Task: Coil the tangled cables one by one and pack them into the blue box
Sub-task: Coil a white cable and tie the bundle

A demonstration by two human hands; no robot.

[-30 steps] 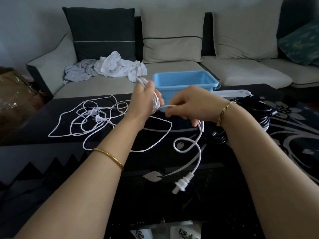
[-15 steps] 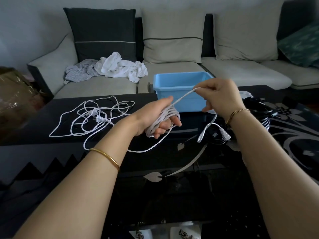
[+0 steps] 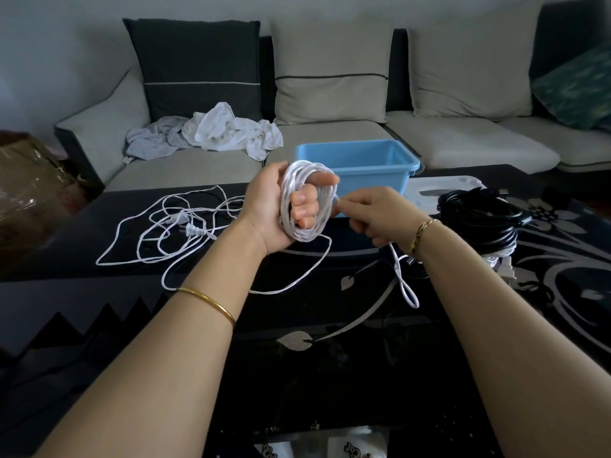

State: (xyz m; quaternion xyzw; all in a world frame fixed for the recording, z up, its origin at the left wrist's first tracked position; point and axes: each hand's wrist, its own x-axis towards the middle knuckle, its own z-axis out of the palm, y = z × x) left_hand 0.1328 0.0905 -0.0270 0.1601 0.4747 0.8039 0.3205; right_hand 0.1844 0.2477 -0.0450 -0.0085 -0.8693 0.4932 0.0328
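Note:
My left hand (image 3: 269, 209) is raised palm-up over the dark table with a white cable coil (image 3: 307, 201) wound round its curled fingers. Just to the right, my right hand (image 3: 370, 216) pinches the coil's free strand, and the rest of that white cable hangs below it in a small loop. The blue box (image 3: 358, 166) stands open behind both hands at the table's far edge. A tangle of loose white cables (image 3: 172, 233) with two plugs lies on the table to the left.
A coiled black cable bundle (image 3: 479, 219) sits on the table to the right, with a white board (image 3: 443, 190) behind it. A grey sofa (image 3: 463, 143) with cushions and crumpled white clothes (image 3: 228, 130) runs along the back. A brown wrapped box (image 3: 29, 186) stands at far left.
My left hand has turned palm-up and risen with the coil. My right hand came down from in front of the box to beside the coil, laying on another turn.

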